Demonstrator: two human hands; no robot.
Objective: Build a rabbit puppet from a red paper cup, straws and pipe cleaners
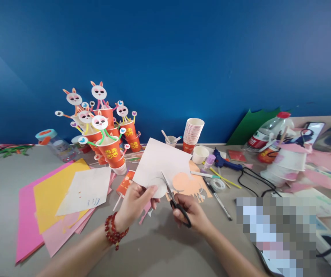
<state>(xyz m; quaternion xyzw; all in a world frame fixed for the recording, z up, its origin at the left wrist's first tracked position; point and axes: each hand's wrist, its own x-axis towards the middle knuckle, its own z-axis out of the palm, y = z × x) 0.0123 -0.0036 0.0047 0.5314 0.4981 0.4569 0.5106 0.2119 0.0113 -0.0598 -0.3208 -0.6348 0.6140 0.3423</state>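
My left hand (pixel 139 202), with a red bead bracelet at the wrist, pinches a white sheet of paper (pixel 162 157) near its lower edge. A round shape (pixel 157 188) shows at that edge, partly cut free, beside my thumb. In my right hand (pixel 191 215) is a pair of black-handled scissors (pixel 169 188). Its blades point up and away, along the right side of the round shape. Below the paper lie orange paper scraps (pixel 187 182) and a pink scrap (pixel 146 213) on the table.
Red paper cups (pixel 112 152) with rabbit faces stand stacked at the left. Coloured sheets (pixel 27 215) lie in front of them. A cup stack (pixel 193 132), a blue glue gun (pixel 226 161), tape (pixel 218 184), a pen (pixel 219 200) and a bottle (pixel 259 138) are to the right.
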